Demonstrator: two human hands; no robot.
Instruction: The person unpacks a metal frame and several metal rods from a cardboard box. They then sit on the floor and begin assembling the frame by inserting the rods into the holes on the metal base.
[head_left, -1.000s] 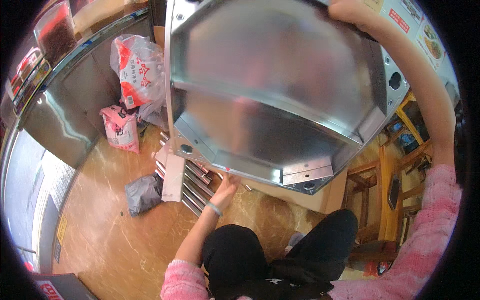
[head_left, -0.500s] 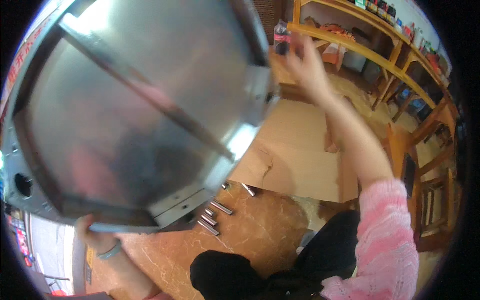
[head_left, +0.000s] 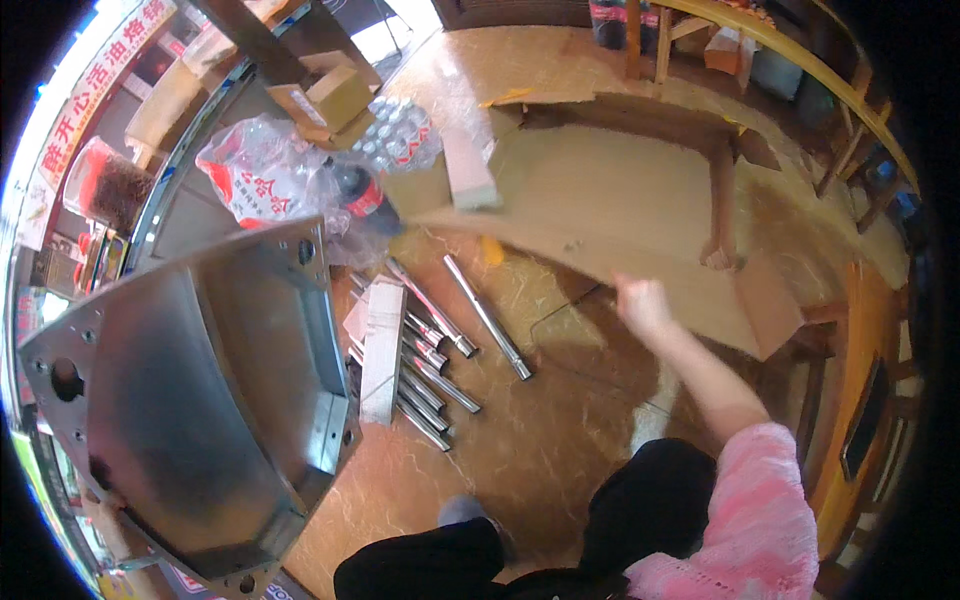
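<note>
A large grey sheet-metal tray [head_left: 165, 390] with a dividing rib, angled corners and drilled flanges stands tilted at the left. My left hand [head_left: 112, 525] is at its lower left edge, partly hidden, and holds it there. In front of me, my right hand [head_left: 647, 312] is closed on the near edge of a large opened cardboard box [head_left: 610, 190]. Between the hands, several chrome tubes [head_left: 487, 315] lie on the floor, most of them bunched under a white foam strip [head_left: 382, 350].
Beyond the tubes are a cola bottle [head_left: 362, 195], a red-and-white plastic bag [head_left: 262, 180], shrink-wrapped bottles [head_left: 398, 135] and a small carton [head_left: 335, 103]. Another foam strip [head_left: 467, 170] lies beside the cardboard. Wooden furniture [head_left: 845, 400] stands along the right.
The metal tray has swung down and left with my left hand. My right hand, raised with fingers apart before, has come down and gripped the cardboard. The view has shifted, showing more floor.
</note>
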